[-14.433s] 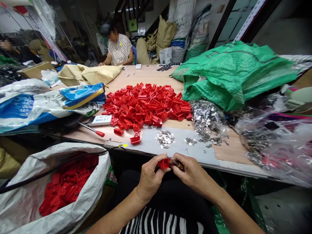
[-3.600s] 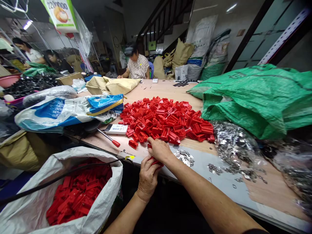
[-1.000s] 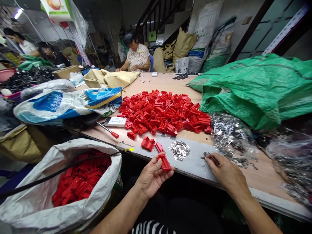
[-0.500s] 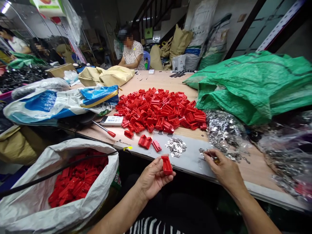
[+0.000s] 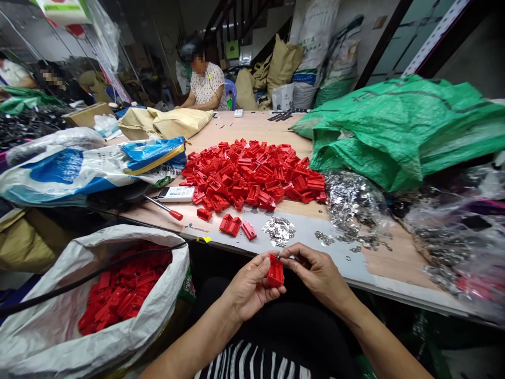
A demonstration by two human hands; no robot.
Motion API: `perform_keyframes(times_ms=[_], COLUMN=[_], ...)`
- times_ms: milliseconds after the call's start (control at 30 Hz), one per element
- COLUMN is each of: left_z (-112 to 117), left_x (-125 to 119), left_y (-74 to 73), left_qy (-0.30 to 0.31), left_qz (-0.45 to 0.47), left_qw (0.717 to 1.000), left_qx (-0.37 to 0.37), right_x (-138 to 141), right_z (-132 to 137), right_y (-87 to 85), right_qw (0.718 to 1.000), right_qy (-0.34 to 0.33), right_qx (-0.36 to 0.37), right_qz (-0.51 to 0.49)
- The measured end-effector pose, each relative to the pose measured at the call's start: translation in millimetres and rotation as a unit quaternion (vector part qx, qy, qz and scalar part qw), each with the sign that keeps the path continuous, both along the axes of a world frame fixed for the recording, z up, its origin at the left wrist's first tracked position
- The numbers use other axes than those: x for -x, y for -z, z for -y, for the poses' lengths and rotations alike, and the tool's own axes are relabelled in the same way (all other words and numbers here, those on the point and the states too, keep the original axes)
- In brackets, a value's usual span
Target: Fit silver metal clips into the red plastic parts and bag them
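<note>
A small red plastic case [image 5: 276, 272], its hollow side showing, is gripped between the thumb and fingers of my left hand [image 5: 252, 284]. My right hand [image 5: 315, 268] is closed in a pinch at the top edge of that case; a small metal piece seems to be between its fingertips, mostly hidden. Just beyond my hands, a little pile of flat metal pieces [image 5: 279, 231] lies on the grey sheet [image 5: 307, 227], with a smaller cluster of metal bits [image 5: 324, 238] to its right. Several loose red cases [image 5: 230, 225] sit to the left of the pile.
A large heap of red cases [image 5: 252, 173] covers the table's middle. An open white sack [image 5: 165, 295] holding red cases stands at left. A red-handled screwdriver [image 5: 175, 215] lies near a white box [image 5: 177, 194]. Clear bags of metal parts [image 5: 355, 205] and a green sack [image 5: 394, 131] occupy the right.
My right hand has moved left from the metal bits on the sheet to the red case. The left hand still holds the case in nearly the same place. The view has shifted slightly.
</note>
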State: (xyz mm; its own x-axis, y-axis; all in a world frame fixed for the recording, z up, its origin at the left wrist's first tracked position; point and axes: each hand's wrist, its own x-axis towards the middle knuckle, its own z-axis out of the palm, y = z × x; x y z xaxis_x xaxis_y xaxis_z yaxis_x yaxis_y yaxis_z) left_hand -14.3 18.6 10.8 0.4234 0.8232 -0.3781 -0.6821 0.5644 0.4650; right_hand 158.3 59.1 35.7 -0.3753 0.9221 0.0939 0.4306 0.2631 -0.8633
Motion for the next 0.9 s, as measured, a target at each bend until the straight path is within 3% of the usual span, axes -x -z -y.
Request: perform_keyframes(times_ms=[333,600,800,900], left_z=[1.3,2.2,2.5,2.6], left_x=[-0.8,-0.5,0.1,0.1], left_y=[-3.0,-1.1,-0.3,-1.6], left_qy=[0.015,0.033,0.03,0.027], left_qz=[0.016,0.018,0.021,0.016], left_qw=[1.0,0.999,0.999,0.999], left_qx=[0.018,0.026,0.029,0.031], right_x=[-5.4,-5.4,-7.8,-11.0], right_z=[1.2,3.0,1.6,-1.8], right_y=[-9.0,-7.9,-17.9,-17.7], right_qw=[0.989,0.986,0.99,0.995], right_qy=[-0.107,-0.115,-0.133,-0.099], right_qx=[-0.089,-0.105,-0.024,0.031], right_qz=[0.052,0.067,0.027,-0.01])
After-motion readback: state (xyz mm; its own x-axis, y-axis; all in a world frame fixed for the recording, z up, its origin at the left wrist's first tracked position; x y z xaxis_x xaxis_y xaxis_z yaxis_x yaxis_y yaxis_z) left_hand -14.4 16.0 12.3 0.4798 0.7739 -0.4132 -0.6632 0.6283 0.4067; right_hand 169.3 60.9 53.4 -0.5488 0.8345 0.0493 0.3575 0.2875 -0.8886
